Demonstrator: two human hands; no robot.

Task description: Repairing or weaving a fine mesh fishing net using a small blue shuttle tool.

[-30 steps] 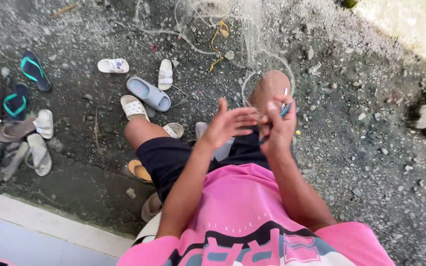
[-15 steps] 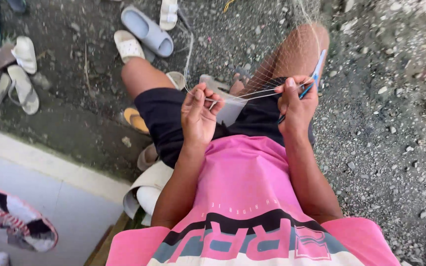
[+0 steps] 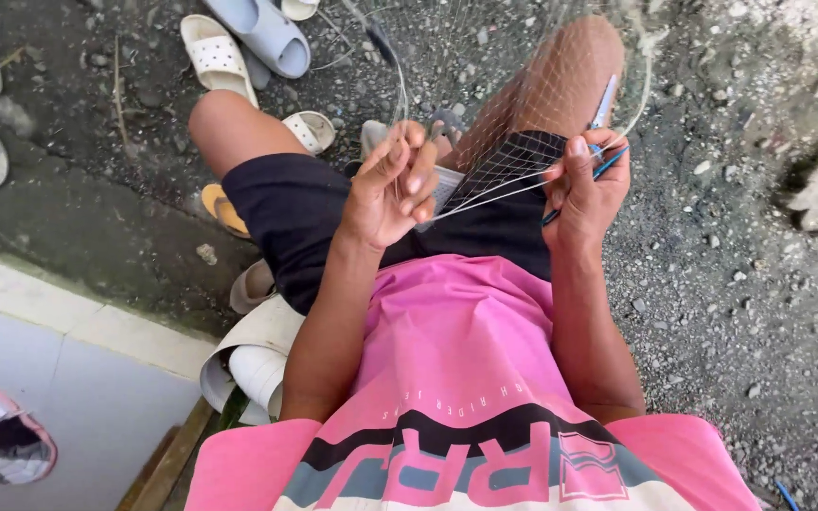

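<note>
Stretching between both hands, fine net strands are pinched taut over the lap. Left hand: fingers closed on strands. Right hand: closed on strands and a blue netting needle, pointing to 12 o'clock. Sandals lie on gravel at 11 o'clock.

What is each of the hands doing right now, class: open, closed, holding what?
Left hand: closed, pinching strands of the fishing net.
Right hand: closed on the blue netting needle and net strands.

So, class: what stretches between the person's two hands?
In the head view, taut net strands run from the left hand to the right hand, above the black shorts.
</note>
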